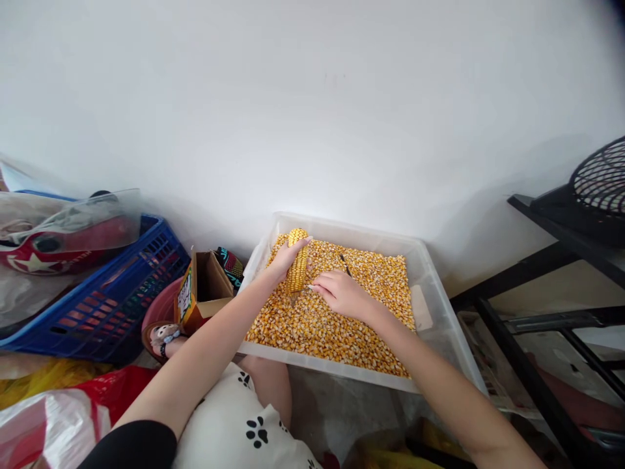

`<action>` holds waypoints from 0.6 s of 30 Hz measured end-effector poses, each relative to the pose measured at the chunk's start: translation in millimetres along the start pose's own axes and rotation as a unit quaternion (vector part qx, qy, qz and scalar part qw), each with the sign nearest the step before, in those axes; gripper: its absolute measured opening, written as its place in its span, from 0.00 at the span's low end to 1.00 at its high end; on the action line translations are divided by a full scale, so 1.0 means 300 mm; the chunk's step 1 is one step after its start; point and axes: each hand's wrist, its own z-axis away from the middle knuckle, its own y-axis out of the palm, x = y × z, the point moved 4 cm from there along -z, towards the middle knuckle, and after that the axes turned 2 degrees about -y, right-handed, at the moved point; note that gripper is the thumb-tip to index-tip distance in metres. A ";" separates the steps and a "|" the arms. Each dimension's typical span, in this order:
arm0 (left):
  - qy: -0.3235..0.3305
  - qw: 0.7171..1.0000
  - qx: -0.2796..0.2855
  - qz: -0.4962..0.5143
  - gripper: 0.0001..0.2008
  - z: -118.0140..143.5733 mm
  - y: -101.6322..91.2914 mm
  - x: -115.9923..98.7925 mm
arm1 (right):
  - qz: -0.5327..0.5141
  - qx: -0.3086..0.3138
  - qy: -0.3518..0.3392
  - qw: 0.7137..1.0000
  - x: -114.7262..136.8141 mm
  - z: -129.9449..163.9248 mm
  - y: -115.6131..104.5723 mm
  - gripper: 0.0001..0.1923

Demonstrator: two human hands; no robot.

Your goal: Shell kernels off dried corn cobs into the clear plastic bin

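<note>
White wall behind; floor crowded. Head view: clear plastic tub (442,306) against the wall, filled with loose corn kernels (322,326). Left hand (286,257) wrapped around a corn cob (297,267), held upright over the tub so kernels likely drop inside. Right hand (342,293) curled at the cob's base, pinching a thin dark tool (345,263). Blue crate (122,286) and cardboard box (208,286) crowd the left; black rack (537,293) hems in the right.

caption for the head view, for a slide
Left hand holds corn cob over kernel-filled bin; right hand works it.
</note>
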 end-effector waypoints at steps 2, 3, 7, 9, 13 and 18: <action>-0.012 0.998 0.046 0.049 0.24 -0.015 -0.001 0.017 | 0.007 -0.008 0.002 1.000 0.004 0.003 -0.018 0.13; -0.012 0.996 0.060 0.069 0.24 -0.021 -0.003 0.022 | 0.009 -0.014 0.004 1.000 0.004 0.004 -0.026 0.13; -0.010 0.992 0.068 0.105 0.24 -0.032 -0.015 0.030 | 0.014 -0.024 0.007 1.000 -0.001 0.006 -0.039 0.13; -0.020 0.992 0.064 0.111 0.23 -0.031 -0.016 0.028 | 0.023 -0.025 0.006 0.999 -0.003 0.004 -0.037 0.13; -0.045 0.992 0.045 0.105 0.21 -0.025 -0.017 0.022 | 0.058 -0.024 0.011 0.998 0.011 0.001 -0.028 0.12; -0.008 0.999 -0.033 0.017 0.22 -0.023 -0.038 0.015 | 0.122 -0.011 0.033 0.992 0.071 0.004 0.026 0.14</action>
